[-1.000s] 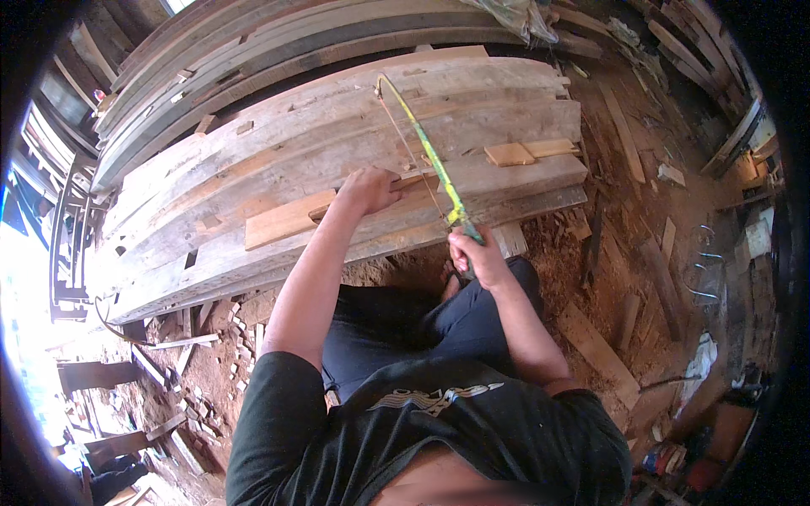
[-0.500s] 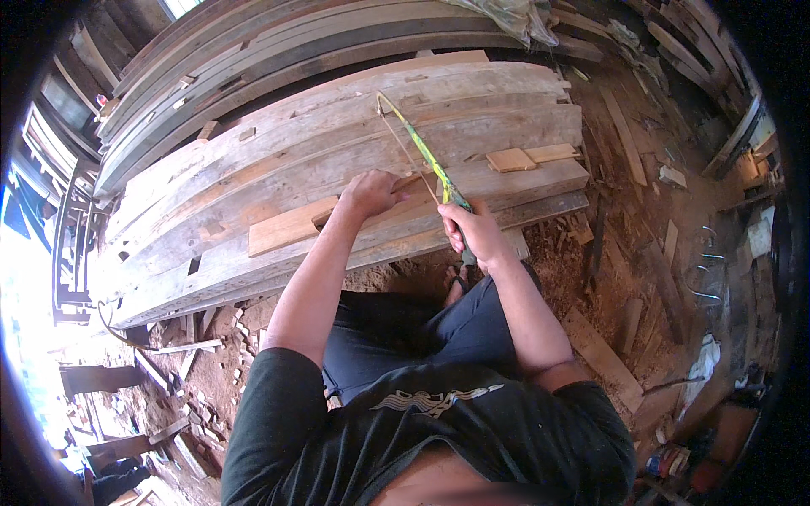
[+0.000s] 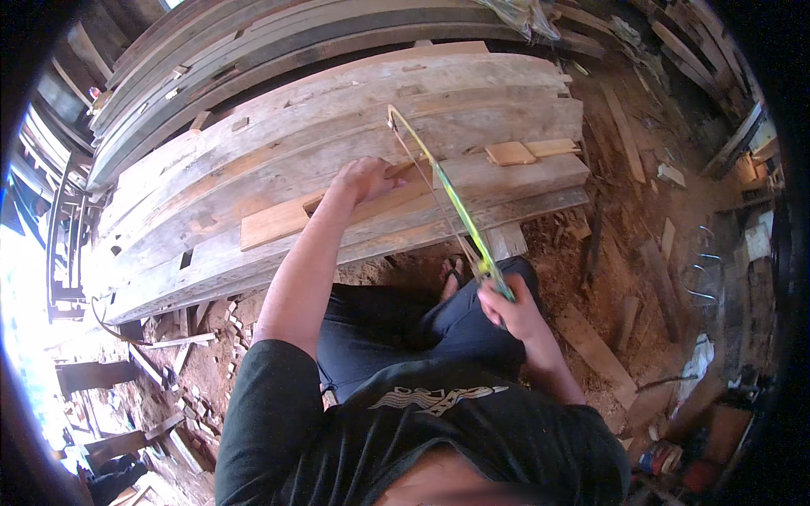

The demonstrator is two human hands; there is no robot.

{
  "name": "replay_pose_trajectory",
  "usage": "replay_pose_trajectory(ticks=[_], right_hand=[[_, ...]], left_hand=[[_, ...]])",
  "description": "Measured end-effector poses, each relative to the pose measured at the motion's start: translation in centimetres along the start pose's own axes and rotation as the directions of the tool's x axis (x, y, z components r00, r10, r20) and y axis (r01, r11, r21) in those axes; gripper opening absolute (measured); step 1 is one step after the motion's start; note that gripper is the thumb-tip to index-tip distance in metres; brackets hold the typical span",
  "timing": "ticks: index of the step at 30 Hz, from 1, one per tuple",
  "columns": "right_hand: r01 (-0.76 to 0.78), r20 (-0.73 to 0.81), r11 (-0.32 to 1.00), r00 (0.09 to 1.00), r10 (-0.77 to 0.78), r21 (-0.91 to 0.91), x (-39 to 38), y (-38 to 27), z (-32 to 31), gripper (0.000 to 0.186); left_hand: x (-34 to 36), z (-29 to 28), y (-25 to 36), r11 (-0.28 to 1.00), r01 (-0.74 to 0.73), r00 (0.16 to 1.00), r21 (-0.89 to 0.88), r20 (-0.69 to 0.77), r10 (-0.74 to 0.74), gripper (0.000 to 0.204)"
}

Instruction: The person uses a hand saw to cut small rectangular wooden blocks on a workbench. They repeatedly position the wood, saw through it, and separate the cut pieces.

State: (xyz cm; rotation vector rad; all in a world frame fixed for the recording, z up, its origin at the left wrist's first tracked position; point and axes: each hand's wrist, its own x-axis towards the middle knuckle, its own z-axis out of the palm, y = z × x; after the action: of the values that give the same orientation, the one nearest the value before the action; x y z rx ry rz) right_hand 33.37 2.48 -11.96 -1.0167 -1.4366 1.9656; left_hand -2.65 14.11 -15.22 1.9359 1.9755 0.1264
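Observation:
My right hand is wrapped round the handle of a bow saw with a yellow-green frame, close to my right thigh. The saw slants up and left, and its thin blade crosses the right end of a light wooden board. That board lies along the near side of a broad stack of pale planks. On the board, near the blade, my left hand presses down with its fingers curled round a small wooden piece; the fingertips are partly hidden.
A square wood offcut and a narrow strip lie on the planks at the right. Long beams are piled behind. Scraps and sawdust cover the floor on both sides, and a foot in a sandal stands below the stack.
My right hand has drawn the bow saw back toward my body and to the right, sliding the blade along. My left hand has stayed on the wood, shifting only slightly.

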Motion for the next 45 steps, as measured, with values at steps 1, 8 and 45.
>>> replay_pose_trajectory(ticks=[1,8,45], right_hand=[[-0.005,-0.043,1.0,0.999,0.005,0.009,-1.5,0.4,-0.4,0.029],[0.033,-0.017,0.999,0.999,-0.033,0.027,0.7,1.0,-0.2,0.027],[0.047,0.009,0.989,0.999,-0.049,0.143,12.0,-1.2,1.8,0.035]], left_hand=[[0.0,0.2,0.0,1.0,-0.009,1.0,0.006,0.004,0.008,0.047],[-2.2,0.4,1.5,0.981,-0.15,0.988,0.119,-0.029,0.155,0.04],[-4.3,-1.1,3.2,0.998,-0.018,0.971,-0.057,-0.24,0.004,0.046]])
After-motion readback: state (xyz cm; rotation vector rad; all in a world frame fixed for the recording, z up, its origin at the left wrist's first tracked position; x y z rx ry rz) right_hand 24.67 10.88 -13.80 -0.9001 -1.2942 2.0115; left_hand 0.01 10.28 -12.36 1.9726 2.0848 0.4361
